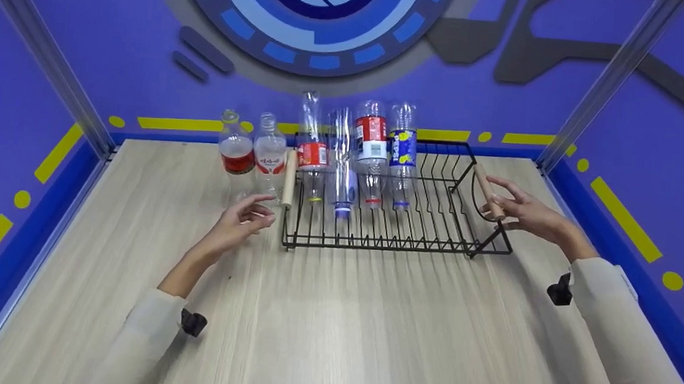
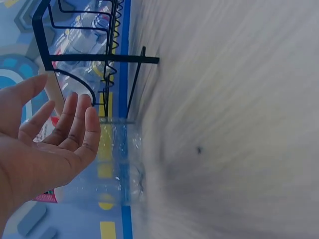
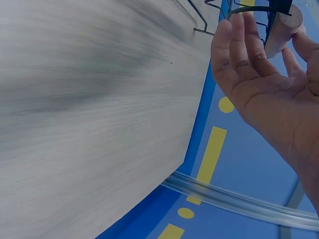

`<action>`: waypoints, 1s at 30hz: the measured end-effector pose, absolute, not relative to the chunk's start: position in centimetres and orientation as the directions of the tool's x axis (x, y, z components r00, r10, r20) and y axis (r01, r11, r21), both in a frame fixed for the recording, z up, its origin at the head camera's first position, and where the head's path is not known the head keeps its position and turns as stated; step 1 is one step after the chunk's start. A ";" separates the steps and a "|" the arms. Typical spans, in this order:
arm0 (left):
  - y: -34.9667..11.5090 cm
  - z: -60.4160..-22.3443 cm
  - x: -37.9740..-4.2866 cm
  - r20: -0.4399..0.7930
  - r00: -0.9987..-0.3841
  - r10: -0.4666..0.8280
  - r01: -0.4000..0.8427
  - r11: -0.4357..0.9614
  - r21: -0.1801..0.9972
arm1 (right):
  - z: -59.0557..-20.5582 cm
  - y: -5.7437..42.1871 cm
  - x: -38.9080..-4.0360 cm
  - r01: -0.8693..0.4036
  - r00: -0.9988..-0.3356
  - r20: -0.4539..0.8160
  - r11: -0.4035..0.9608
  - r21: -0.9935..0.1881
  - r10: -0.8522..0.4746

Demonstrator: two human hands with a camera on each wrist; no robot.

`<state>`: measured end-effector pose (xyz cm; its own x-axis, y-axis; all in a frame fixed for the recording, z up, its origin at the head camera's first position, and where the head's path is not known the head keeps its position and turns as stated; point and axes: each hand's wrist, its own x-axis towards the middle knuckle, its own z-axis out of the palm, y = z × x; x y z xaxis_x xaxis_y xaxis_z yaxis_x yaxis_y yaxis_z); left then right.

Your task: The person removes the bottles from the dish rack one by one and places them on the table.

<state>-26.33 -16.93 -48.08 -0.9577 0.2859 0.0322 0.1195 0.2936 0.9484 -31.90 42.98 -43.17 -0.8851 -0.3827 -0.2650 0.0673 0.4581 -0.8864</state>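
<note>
A black wire dish rack with wooden handles stands on the table. My right hand is at its right handle, fingers loosely extended around it; in the right wrist view the thumb lies against that handle. My left hand hovers near the left handle, fingers relaxed and apart from it. Several clear plastic bottles lean cap-down in the rack: a red-labelled one, an unlabelled one, a red-and-white one and a blue-labelled one.
Two clear bottles stand left of the rack: one with a dark red label and a white-and-red one. Behind the table rises a blue printed wall, with metal posts at the corners.
</note>
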 end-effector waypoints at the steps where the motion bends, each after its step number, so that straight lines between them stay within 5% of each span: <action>1: -16.7 -48.1 -26.4 0.037 -0.955 0.296 0.125 0.285 0.950 | -43.2 43.0 -31.9 0.069 -0.884 -0.266 0.456 -0.887 -0.384; 30: -14.7 -47.8 -28.1 0.013 -0.931 0.366 0.083 0.177 0.981 | -43.3 43.0 -31.8 0.071 -0.890 -0.263 0.456 -0.887 -0.372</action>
<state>-28.10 -14.68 -47.81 -0.9306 0.3659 0.0128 0.0832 0.1772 0.9807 -31.81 43.02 -43.34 -0.8904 -0.3719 -0.2625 0.0714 0.4555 -0.8874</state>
